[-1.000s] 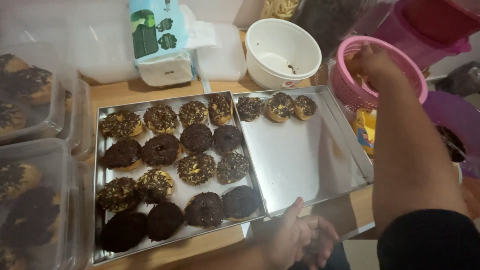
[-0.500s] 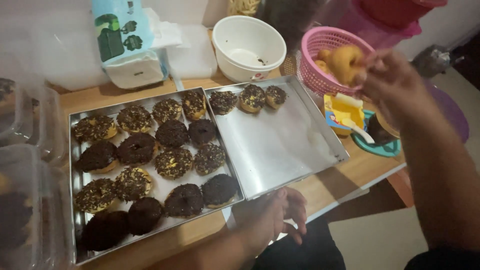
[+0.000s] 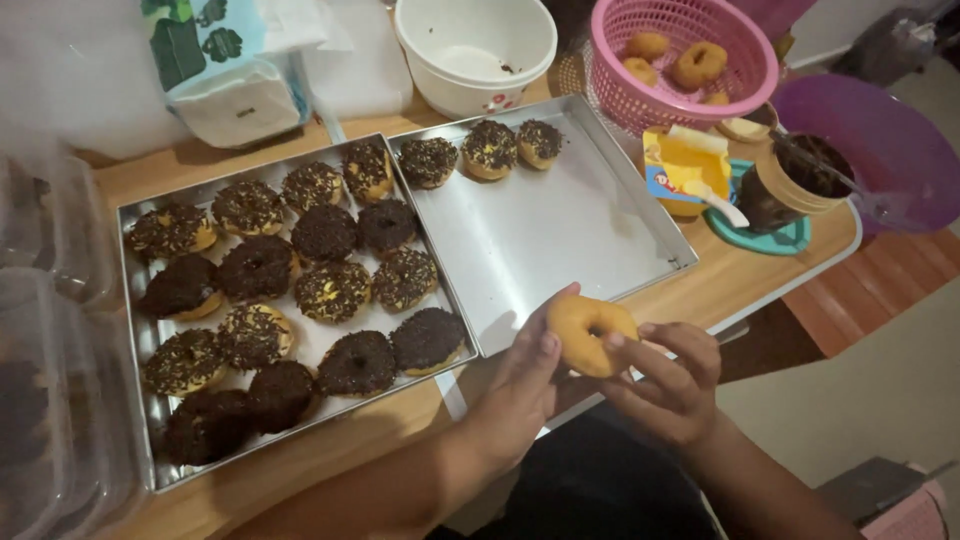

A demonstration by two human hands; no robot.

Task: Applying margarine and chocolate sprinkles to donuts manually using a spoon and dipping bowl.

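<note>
You've got one plain donut [image 3: 590, 334] pinched between both hands, right at the near edge of the desk [image 3: 745, 285]. Your left hand [image 3: 528, 385] has its fingers [image 3: 549, 345] pressed on the donut's left side, and your right hand [image 3: 672, 385] grips it from the right and below, so both are closed on it.

Count-wise: the left tray [image 3: 140, 215] is packed with fifteen chocolate-topped donuts [image 3: 331, 290], pretty much no gaps. The right tray [image 3: 600, 250] only has three topped donuts [image 3: 489, 149] lined up along its far edge, so most of its floor is bare metal. The two trays sit touching, side by side.

Further back there's a white bowl [image 3: 480, 50], and a pink basket [image 3: 690, 55] with about four plain donuts showing. Just right of the right tray: a yellow tub [image 3: 680, 165] with a spoon in it and a jar of dark spread [image 3: 800, 180] on a teal lid, crowding that corner. A tissue pack [image 3: 225, 65] sits behind the left tray, and clear plastic boxes [image 3: 50, 330] line the far left.
</note>
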